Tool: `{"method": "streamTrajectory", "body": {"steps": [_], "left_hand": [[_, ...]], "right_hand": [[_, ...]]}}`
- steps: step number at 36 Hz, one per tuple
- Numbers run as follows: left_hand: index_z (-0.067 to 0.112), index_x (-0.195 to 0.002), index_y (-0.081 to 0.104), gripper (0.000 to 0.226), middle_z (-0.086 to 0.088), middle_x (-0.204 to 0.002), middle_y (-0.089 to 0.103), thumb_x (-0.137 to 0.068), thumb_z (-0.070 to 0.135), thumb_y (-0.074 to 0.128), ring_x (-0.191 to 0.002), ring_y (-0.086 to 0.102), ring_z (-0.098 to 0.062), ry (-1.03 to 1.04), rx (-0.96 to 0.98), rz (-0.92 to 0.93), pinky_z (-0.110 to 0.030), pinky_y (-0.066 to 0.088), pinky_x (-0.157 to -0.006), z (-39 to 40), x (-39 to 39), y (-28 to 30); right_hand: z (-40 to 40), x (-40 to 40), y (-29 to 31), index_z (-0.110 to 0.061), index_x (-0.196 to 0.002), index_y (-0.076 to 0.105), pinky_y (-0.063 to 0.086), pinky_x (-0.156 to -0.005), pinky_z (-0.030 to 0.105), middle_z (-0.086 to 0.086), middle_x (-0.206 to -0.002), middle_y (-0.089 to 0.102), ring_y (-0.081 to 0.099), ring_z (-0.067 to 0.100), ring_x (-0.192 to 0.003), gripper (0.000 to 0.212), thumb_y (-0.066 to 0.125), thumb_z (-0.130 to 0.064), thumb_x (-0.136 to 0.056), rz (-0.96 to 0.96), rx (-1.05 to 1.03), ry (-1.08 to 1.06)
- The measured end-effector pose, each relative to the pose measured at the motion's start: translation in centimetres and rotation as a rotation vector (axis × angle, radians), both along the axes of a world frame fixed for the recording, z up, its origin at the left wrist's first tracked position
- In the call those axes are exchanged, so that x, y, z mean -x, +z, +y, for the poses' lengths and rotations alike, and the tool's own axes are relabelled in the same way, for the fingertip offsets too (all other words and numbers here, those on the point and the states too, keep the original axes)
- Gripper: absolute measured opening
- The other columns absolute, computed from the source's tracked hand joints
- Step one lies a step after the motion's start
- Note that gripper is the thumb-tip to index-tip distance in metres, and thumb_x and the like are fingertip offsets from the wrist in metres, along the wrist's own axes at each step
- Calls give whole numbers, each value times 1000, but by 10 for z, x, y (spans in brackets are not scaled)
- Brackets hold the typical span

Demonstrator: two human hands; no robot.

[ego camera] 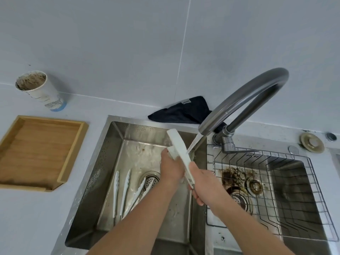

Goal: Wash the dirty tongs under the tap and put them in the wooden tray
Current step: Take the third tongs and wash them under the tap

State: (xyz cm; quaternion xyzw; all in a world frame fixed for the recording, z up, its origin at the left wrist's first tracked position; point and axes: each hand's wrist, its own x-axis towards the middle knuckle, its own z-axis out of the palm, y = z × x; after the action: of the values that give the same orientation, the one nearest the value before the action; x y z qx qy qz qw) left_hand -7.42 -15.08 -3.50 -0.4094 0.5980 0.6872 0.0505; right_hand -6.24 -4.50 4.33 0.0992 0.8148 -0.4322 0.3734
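A: What do we have in our hands?

B: 1 pair of white tongs point(179, 147), held tilted over the left basin point(117, 137) of the double sink. Our right hand point(199, 183) is wrapped around the lower handle end, and our left hand point(170, 167) grips the tongs higher up, with something white bunched under its fingers. We cannot tell what that white thing is.

A: And the water?

B: It runs from the grey tap point(244, 100), whose spout arches over from 2 o'clock, and the stream point(196, 143) lands on the tongs just above our right thumb.

A: Anything else in that basin?

B: 2 more white tongs point(121, 192) lie on the basin floor at 8 o'clock from our hands; 1 of them reaches its tips to the drain strainer point(150, 180).

A: Where is the wooden tray?

B: The wooden tray point(72, 150) sits on the pale surface point(36, 218) at 9 o'clock, well apart from the tongs we hold, nothing in it.

A: What surrounds all this?

B: A paper cup point(39, 89) smeared brown inside stands at 10 o'clock, behind the tray. A dark cloth point(181, 112) lies at 12 o'clock by the tap base. At 3 o'clock the right basin holds a wire rack point(312, 190), with brown grime point(231, 176) around its drain.
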Motion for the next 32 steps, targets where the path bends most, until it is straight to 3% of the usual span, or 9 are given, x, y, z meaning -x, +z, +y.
{"method": "streamTrajectory", "body": {"steps": [5,7,10,14,18,24,27,32], "left_hand": [[9,-121,57,32,-13,-104,72,-90,14,54,-79,66,-21,1,79,-86,-27,51,-58,-16,10,-11],[15,-128,55,38,-7,-107,71,-91,14,55,-91,69,-22,-50,99,-63,-38,60,-74,-17,8,-10],[22,-141,43,53,-2,-116,68,-92,9,56,-102,69,-21,-124,83,6,-44,59,-91,-10,1,0],[31,-122,52,37,3,-106,71,-94,7,56,-96,71,-17,-160,81,27,-42,60,-88,-1,-8,3],[20,-126,56,35,1,-105,71,-92,16,59,-90,71,-19,-133,172,-55,-42,62,-82,-12,3,1],[19,-107,46,8,-6,-100,63,-99,19,48,-90,68,-29,-198,357,-152,-45,59,-81,-20,24,12],[14,-107,51,11,-9,-99,65,-100,23,47,-85,69,-30,-216,404,-159,-45,60,-78,-23,27,9],[15,-86,58,20,-10,-80,71,-98,29,52,-69,72,-29,-229,447,-129,-48,62,-68,-34,22,-1]], "right_hand": [[2,-2,1,-14,-67,59,34,-39,20,-1,-51,52,42,10,-39,59,36,-56,-103,-29,45,-42],[3,0,0,-10,-75,63,34,-37,22,3,-55,55,43,12,-40,60,37,-56,-103,-93,65,-116],[4,5,-3,-6,-84,65,32,-37,23,9,-67,59,45,14,-44,58,39,-54,-103,-179,125,-241],[5,4,-2,-9,-79,64,31,-37,23,7,-64,57,44,14,-44,58,38,-55,-103,-190,135,-262],[1,-10,0,-6,-71,61,34,-37,24,4,-52,51,41,11,-36,64,33,-53,-105,-73,61,-174],[-2,-16,3,-10,-77,55,33,-39,24,11,-66,45,39,13,-42,54,34,-52,-103,-3,81,-173],[4,-14,6,-10,-74,55,32,-39,21,8,-61,45,38,12,-41,54,37,-51,-104,14,72,-150],[15,-12,9,-9,-74,57,31,-40,23,1,-52,50,41,12,-42,55,40,-53,-102,-41,62,-169]]}}
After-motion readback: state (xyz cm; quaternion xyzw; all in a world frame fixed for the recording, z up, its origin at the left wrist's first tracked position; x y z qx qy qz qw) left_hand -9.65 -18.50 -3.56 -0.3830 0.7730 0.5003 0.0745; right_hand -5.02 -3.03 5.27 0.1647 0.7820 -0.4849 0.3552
